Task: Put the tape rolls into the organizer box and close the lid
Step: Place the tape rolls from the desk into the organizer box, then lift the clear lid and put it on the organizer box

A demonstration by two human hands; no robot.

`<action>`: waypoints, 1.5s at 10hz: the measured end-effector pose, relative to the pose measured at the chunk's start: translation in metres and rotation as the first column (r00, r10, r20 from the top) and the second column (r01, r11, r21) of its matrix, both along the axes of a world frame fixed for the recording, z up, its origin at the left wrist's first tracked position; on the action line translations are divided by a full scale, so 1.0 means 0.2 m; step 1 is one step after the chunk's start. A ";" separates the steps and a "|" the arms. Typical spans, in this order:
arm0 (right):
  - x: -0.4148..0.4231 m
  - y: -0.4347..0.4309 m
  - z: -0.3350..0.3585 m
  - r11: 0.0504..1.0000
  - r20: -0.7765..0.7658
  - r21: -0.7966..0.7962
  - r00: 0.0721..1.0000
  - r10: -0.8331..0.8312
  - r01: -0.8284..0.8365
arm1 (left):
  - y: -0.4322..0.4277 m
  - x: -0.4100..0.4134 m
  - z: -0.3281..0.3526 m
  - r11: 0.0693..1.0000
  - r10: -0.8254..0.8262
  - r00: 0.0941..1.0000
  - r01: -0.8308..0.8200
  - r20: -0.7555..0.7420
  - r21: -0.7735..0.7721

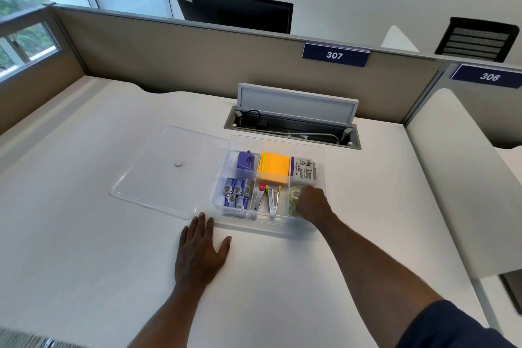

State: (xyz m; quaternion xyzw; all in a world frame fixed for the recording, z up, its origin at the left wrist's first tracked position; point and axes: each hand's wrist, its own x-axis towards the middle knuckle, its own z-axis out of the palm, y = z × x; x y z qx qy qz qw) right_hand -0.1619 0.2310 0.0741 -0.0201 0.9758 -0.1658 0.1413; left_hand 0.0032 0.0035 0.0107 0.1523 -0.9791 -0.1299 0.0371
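Flat on the table (282,277), the left hand (202,248) lay with fingers spread. Right hand (312,202) fingers pinched a tape roll (295,195) inside the box (322,155); it should be seated fully before release.

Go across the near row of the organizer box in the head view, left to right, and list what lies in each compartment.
Small blue boxes → staple removers → tape roll, with the right hand over it. The left hand lies flat on the desk, outside the organizer box.
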 end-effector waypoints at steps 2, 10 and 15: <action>0.01 0.01 0.00 1.000 -0.050 -0.027 0.999 -0.014 0.013 | 0.00 0.00 0.00 1.000 0.002 1.000 -0.002 0.006 -0.003; 0.02 -0.04 0.19 0.942 -0.363 -0.262 0.883 -0.298 0.210 | -0.02 -0.01 -0.03 0.999 -0.004 1.000 0.004 -0.004 0.040; -0.01 -0.72 0.39 0.911 -0.345 -0.412 0.930 -0.124 -0.031 | -0.39 -0.17 0.21 0.965 0.193 0.965 -0.153 -0.179 0.212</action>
